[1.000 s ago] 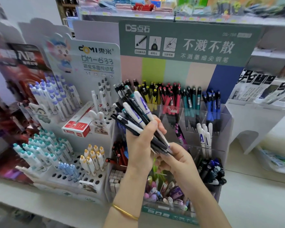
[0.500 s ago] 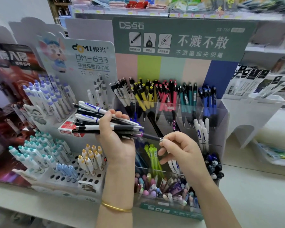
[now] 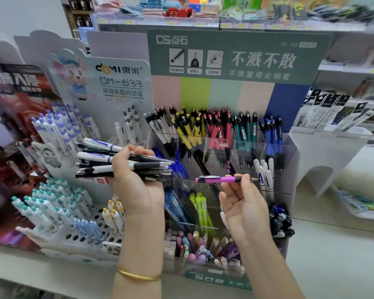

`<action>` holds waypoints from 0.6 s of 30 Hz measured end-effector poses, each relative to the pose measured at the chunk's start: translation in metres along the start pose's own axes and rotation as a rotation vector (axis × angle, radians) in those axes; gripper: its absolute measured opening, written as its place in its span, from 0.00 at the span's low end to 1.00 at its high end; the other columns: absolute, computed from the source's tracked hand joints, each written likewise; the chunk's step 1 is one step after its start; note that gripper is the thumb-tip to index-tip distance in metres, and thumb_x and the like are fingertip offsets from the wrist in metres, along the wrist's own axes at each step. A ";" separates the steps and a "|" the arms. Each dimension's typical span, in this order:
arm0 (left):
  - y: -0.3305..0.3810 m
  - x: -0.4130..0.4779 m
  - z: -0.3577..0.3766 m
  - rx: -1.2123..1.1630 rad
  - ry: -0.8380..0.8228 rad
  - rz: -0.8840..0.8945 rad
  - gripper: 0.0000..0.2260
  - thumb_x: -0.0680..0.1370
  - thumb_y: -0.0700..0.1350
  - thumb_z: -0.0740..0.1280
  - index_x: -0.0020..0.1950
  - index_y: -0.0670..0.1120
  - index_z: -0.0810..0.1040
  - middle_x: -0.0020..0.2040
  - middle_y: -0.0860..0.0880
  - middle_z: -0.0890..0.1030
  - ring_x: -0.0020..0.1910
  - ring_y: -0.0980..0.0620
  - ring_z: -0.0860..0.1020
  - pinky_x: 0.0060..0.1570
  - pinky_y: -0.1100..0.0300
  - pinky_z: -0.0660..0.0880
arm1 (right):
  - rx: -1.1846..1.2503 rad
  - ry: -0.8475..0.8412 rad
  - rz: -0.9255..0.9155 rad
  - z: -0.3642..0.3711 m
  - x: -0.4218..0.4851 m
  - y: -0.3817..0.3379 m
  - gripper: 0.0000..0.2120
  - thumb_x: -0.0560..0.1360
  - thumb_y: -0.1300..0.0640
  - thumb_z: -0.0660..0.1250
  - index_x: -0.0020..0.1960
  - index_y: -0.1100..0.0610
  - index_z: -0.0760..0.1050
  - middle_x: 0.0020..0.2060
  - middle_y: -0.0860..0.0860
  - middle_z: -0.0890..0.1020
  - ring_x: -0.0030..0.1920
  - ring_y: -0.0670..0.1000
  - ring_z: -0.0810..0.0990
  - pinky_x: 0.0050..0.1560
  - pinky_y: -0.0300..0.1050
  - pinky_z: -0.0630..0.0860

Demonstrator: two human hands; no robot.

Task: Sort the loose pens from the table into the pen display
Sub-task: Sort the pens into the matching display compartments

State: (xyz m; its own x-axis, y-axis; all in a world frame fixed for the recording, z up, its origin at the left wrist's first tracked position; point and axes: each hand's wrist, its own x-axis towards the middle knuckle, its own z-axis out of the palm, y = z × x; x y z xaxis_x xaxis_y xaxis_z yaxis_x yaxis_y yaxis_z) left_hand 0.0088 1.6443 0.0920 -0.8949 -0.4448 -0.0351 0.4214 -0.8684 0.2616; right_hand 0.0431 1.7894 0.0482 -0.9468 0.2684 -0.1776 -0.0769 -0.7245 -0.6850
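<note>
Purple pen (image 3: 222, 179) pulled clear of bundle (image 3: 95, 157).
Right hand (image 3: 244, 208) pinches it, left hand (image 3: 136, 186) grips the rest; display (image 3: 288, 100) slot next.

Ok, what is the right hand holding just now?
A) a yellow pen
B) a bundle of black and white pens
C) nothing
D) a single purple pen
D: the right hand pinches a single purple pen near its tip, lying level in front of the display, while the left hand holds the bundle of pens.

Folded towels (image 3: 151, 11) above, red poster (image 3: 20, 100) left
</note>
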 end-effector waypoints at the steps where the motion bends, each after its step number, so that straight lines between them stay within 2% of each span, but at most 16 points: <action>1: 0.003 0.001 0.001 0.008 -0.006 -0.015 0.07 0.76 0.35 0.61 0.39 0.44 0.70 0.32 0.52 0.73 0.29 0.57 0.74 0.34 0.63 0.75 | -0.010 0.010 -0.007 -0.002 0.002 -0.004 0.10 0.79 0.54 0.60 0.45 0.58 0.77 0.37 0.54 0.83 0.36 0.48 0.82 0.31 0.39 0.79; 6: 0.000 -0.012 -0.004 0.206 -0.071 -0.264 0.06 0.75 0.34 0.62 0.40 0.44 0.70 0.32 0.51 0.71 0.27 0.57 0.70 0.28 0.65 0.71 | -0.053 -0.020 -0.003 0.007 0.003 -0.010 0.13 0.81 0.54 0.57 0.45 0.58 0.76 0.36 0.53 0.84 0.35 0.49 0.83 0.29 0.40 0.78; 9: 0.001 -0.022 -0.014 0.430 -0.235 -0.447 0.10 0.67 0.33 0.69 0.43 0.43 0.71 0.33 0.49 0.69 0.27 0.56 0.69 0.26 0.66 0.70 | -0.057 -0.029 -0.010 0.012 0.006 -0.013 0.13 0.81 0.54 0.58 0.43 0.58 0.76 0.32 0.52 0.83 0.32 0.48 0.82 0.27 0.38 0.77; 11: 0.002 -0.028 -0.020 0.528 -0.375 -0.525 0.12 0.67 0.33 0.69 0.45 0.43 0.71 0.33 0.48 0.69 0.27 0.55 0.69 0.25 0.65 0.70 | -0.054 -0.038 -0.010 0.016 0.007 -0.013 0.13 0.81 0.54 0.58 0.43 0.58 0.75 0.31 0.51 0.82 0.31 0.47 0.82 0.27 0.38 0.77; 15: 0.001 -0.034 -0.024 0.568 -0.521 -0.563 0.09 0.71 0.35 0.67 0.47 0.42 0.69 0.34 0.48 0.68 0.28 0.55 0.69 0.27 0.64 0.70 | -0.057 -0.055 0.003 0.024 0.007 -0.009 0.13 0.81 0.55 0.57 0.43 0.59 0.75 0.30 0.51 0.81 0.31 0.47 0.81 0.27 0.37 0.76; 18: 0.001 -0.034 -0.024 0.535 -0.571 -0.558 0.13 0.69 0.37 0.70 0.49 0.42 0.70 0.36 0.46 0.68 0.29 0.54 0.70 0.28 0.63 0.70 | -0.056 -0.066 0.006 0.026 0.005 -0.005 0.13 0.81 0.55 0.57 0.43 0.60 0.74 0.29 0.51 0.81 0.30 0.47 0.81 0.27 0.37 0.77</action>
State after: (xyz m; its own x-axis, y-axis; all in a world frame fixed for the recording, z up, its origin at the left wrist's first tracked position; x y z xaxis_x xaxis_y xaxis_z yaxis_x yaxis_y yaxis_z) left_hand 0.0431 1.6537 0.0700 -0.9423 0.2992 0.1504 -0.0835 -0.6449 0.7597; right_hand 0.0306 1.7773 0.0693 -0.9658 0.2204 -0.1367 -0.0548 -0.6886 -0.7231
